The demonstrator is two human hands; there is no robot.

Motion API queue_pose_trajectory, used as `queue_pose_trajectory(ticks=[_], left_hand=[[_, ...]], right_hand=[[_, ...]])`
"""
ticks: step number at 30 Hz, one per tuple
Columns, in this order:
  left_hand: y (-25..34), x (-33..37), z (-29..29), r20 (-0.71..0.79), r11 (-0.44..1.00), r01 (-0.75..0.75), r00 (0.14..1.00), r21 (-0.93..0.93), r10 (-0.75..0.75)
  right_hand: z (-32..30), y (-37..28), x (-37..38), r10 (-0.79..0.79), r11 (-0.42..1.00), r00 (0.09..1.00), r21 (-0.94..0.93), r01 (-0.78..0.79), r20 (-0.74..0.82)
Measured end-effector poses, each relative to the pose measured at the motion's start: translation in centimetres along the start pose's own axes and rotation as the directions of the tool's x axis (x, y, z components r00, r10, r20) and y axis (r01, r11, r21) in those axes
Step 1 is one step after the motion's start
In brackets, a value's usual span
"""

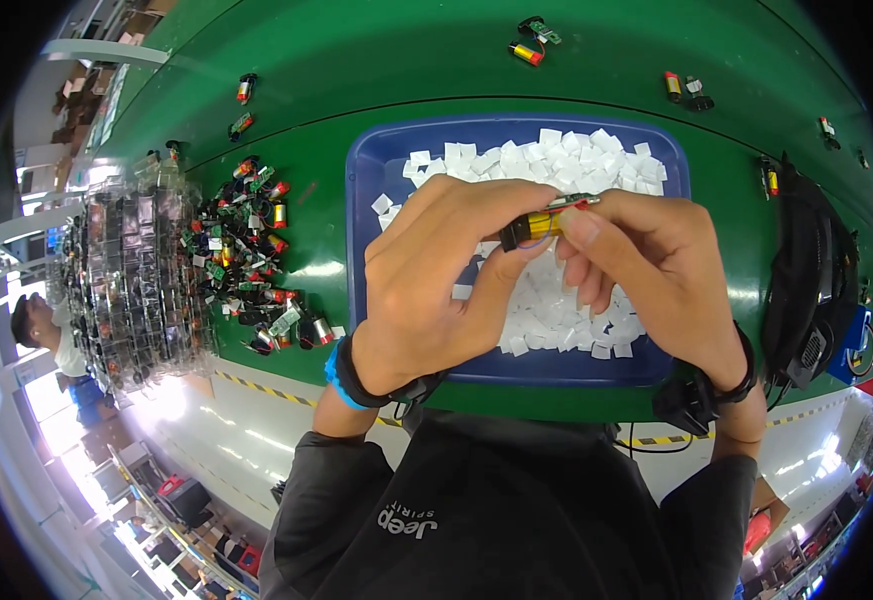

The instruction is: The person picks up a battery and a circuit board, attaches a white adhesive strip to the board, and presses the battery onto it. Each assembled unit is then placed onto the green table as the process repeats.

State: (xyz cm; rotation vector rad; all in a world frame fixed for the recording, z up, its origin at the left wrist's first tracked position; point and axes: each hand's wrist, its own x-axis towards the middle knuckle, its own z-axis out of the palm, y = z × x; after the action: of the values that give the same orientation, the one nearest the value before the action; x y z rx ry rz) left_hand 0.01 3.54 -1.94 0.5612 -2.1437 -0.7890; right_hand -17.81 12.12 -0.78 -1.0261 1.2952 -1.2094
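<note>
Above a blue tray [516, 376], both hands grip one small battery-and-circuit-board assembly [534, 228]. It has a yellow cylindrical battery, a black end piece, thin wires and a narrow board along its top. My left hand [421, 275] is closed with thumb and fingers at the black end. Thumb and index finger of my right hand [646, 245] pinch the opposite end, near the wires; its other fingers curl below. The fingertips partly cover the piece. Many small white square pieces [566, 160] lie loosely in the tray beneath the hands.
Left of the tray lies a pile of similar assemblies [246, 250], beside stacked clear plastic trays [131, 270]. More assemblies [527, 53] are scattered along the green table's [406, 60] far side. A black bag [806, 270] sits at right. Another person [51, 325] is at far left.
</note>
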Motion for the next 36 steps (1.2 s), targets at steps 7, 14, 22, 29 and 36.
queue_pose_trajectory(ticks=[7, 14, 22, 29, 36], left_hand=[[-0.3, 2.9, 0.2, 0.092, 0.963, 0.222, 0.973, -0.155, -0.210], [-17.8, 13.0, -1.9, 0.489, 0.902, 0.342, 0.758, 0.265, -0.431], [-25.4, 16.4, 5.7, 0.391, 0.707, -0.398, 0.902, 0.584, 0.185], [-16.2, 15.4, 3.9, 0.520, 0.975, 0.071, 0.837, 0.210, -0.173], [-4.3, 8.9, -0.2, 0.345, 0.931, 0.277, 0.920, -0.237, -0.186]], right_hand=[[-0.9, -0.4, 0.3, 0.037, 0.998, 0.999, -0.041, -0.037, -0.004], [-1.6, -2.9, -1.0, -0.120, 0.950, 0.989, -0.278, 0.140, 0.088], [-1.6, -1.6, -0.7, -0.251, 0.815, 0.955, -0.498, 0.297, 0.158], [-4.4, -0.2, 0.6, -0.422, 0.629, 0.906, -0.729, 0.270, -0.028], [-4.3, 0.3, 1.6, -0.498, 0.659, 0.860, -0.692, 0.293, -0.110]])
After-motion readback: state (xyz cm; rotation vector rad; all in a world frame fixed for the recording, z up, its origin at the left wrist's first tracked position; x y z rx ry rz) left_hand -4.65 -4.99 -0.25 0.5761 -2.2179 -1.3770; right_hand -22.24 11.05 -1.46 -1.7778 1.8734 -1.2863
